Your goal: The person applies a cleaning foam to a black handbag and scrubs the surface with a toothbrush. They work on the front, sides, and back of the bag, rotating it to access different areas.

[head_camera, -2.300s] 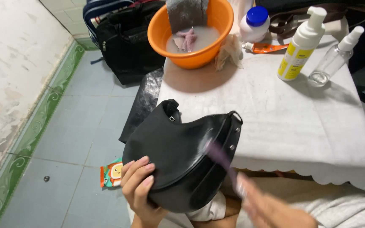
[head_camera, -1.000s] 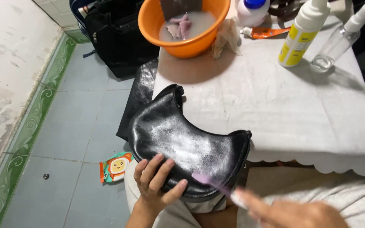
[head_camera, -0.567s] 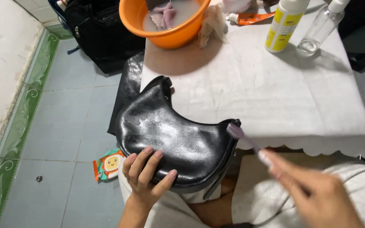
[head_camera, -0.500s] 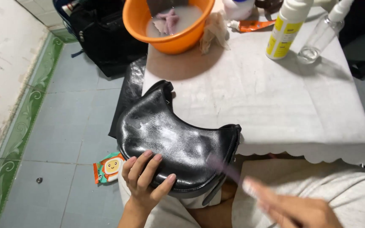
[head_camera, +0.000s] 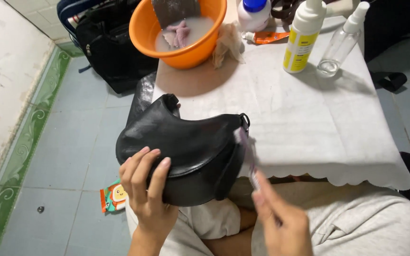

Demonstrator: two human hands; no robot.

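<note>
A person brushes a black leather bag (head_camera: 186, 147) held on the lap at the table's near edge.

The left hand (head_camera: 145, 189) spreads open fingers flat over the bag's lower left face, steadying it. The bag's long axis runs left to right, curved top edge toward the table (head_camera: 300, 118), one pointed end rising at upper left. The right hand (head_camera: 281, 223) pinches a thin brush (head_camera: 245, 151), blurred, its shaft running up and slightly left, head touching the bag's right end. On the table stand an orange basin (head_camera: 181, 35), a pump bottle (head_camera: 300, 40) and a clear spray bottle (head_camera: 340, 42).
</note>
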